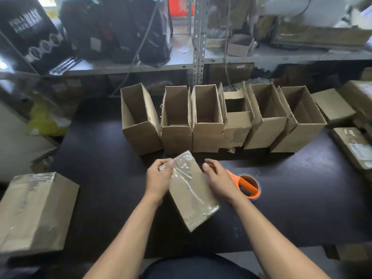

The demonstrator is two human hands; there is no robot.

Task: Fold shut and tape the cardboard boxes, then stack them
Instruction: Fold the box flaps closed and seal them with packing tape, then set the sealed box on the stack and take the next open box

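Head view: a closed cardboard box (193,196), its top seam glossy with clear tape, sits at an angle on the dark surface (104,158) directly in front of a seated person. The left hand (159,178) grips the box's far left corner, its fingers (168,164) curled over the crinkled end of the tape. The right hand (218,181) hovers just beside the right edge, fingers relaxed and holding nothing; whether it brushes the cardboard cannot be told from here. This box looks taped along its length, with only the tape end left to smooth down.

Just right of that hand lies an orange tape dispenser (248,186), set down and untouched. Behind the box stands a row of six open boxes (209,119), side by side, flaps up and no tape on their tops; by the look of it, all six remain to be folded and sealed. One large sealed box (36,210) rests well apart at the near left edge of the surface, alone. More sealed parcels (354,148) lie at the far right. No stack has yet been started in view, so most of the job appears to lie ahead. Cluttered metal shelves (199,63) fill the background.
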